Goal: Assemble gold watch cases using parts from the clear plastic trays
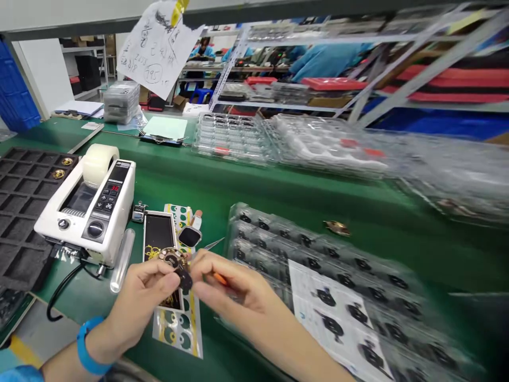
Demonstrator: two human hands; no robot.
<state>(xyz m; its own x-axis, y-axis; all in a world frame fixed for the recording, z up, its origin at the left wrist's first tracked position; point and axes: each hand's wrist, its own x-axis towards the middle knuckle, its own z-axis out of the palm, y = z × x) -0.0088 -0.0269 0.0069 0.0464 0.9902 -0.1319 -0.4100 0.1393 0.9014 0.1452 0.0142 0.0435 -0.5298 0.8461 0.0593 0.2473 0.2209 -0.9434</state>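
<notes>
My left hand (pixel 139 302), with a blue wristband, pinches a small round gold-and-black watch-like part (pixel 174 257) between thumb and fingers. A black disc (pixel 185 279) hangs at its lower edge, close to my right fingertips. Closed beside it, my right hand (pixel 234 292) has a slim orange tool (pixel 220 278) in its fingers; the rest of that tool is hidden. A pointed metal tip (pixel 214 244) shows behind this hand. Under both hands lie a white-framed dark tray (pixel 159 233) with yellow bits and a sheet of stickers (pixel 177 329). A smartwatch (pixel 190 236) lies just beyond.
A white tape dispenser (pixel 95 207) and a black compartment tray (pixel 24 196) stand left. Clear blister trays (pixel 270 228) of black parts, topped by a white sheet (pixel 302 297), fill the right. A loose gold part (pixel 337 228) lies behind them. More clear trays (pixel 230 138) line the ledge.
</notes>
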